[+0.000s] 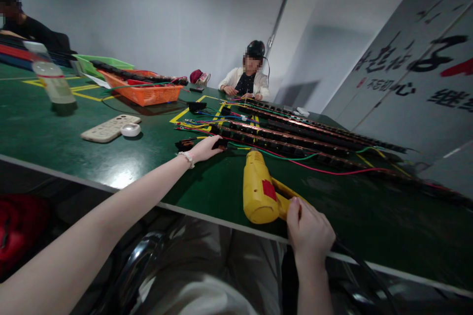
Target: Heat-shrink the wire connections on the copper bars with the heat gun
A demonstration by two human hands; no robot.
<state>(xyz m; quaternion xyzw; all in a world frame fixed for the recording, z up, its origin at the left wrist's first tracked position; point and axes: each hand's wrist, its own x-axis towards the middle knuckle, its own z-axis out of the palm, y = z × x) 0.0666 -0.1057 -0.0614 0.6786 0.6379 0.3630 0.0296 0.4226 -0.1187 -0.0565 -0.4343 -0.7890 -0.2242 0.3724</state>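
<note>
My right hand (312, 229) is wrapped around the handle of a yellow heat gun (258, 192) with a red label. The gun's nozzle points away from me, close to a green wire and a short yellow sleeve. My left hand (207, 149), with a bracelet at the wrist, reaches over the green table and grips a short black piece with copper strips (185, 144); the fingers partly cover it. Just beyond lie long black bars with copper strips (281, 135), with thin coloured wires (190, 124) at their left ends. A red wire (332, 172) runs along the near side.
An orange basket (158, 96) holding black strips stands at the back left, with a green basket (107, 65) behind it. Left of my hand lie a phone (105, 129) and a small white case (130, 130); a bottle (53, 81) stands farther left. A co-worker (247, 76) sits opposite.
</note>
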